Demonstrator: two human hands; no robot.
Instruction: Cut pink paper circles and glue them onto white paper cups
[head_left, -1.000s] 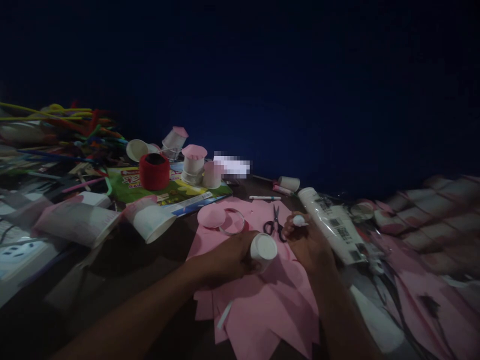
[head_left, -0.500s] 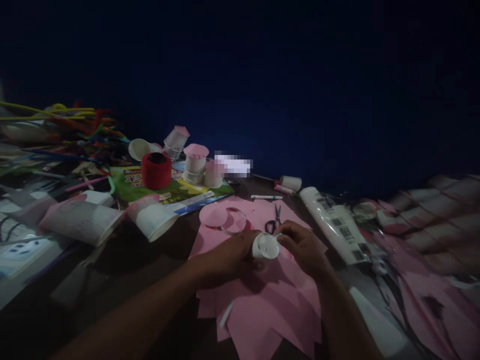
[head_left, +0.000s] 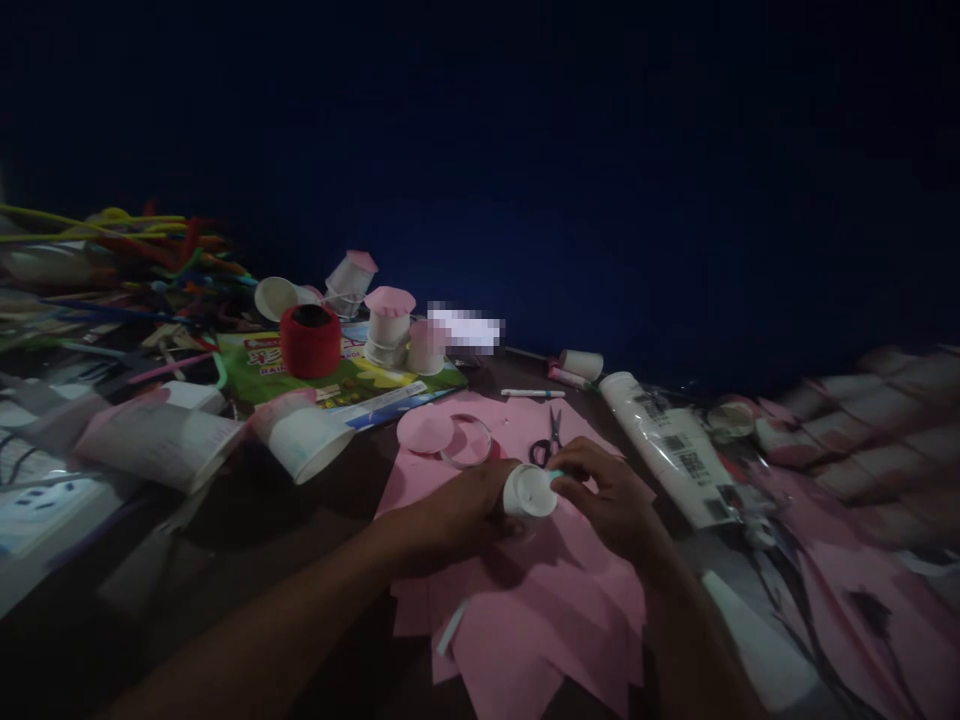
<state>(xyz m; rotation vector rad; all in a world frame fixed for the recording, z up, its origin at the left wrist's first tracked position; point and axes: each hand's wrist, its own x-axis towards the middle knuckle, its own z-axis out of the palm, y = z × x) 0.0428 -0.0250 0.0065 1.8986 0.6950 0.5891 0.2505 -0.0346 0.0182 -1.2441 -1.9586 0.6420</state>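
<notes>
In the head view, the right hand [head_left: 611, 500] has moved since a second ago from beside the scissors [head_left: 555, 425] to the paper cup [head_left: 530, 492]. Its thumb and forefinger pinch a small greenish item [head_left: 556, 476] at the cup's edge. The left hand [head_left: 465, 510] curls around that one cup, between both hands' fingers, above pink paper [head_left: 510, 630]. One red spool [head_left: 310, 348] and one pair of scissors lie beyond.
</notes>
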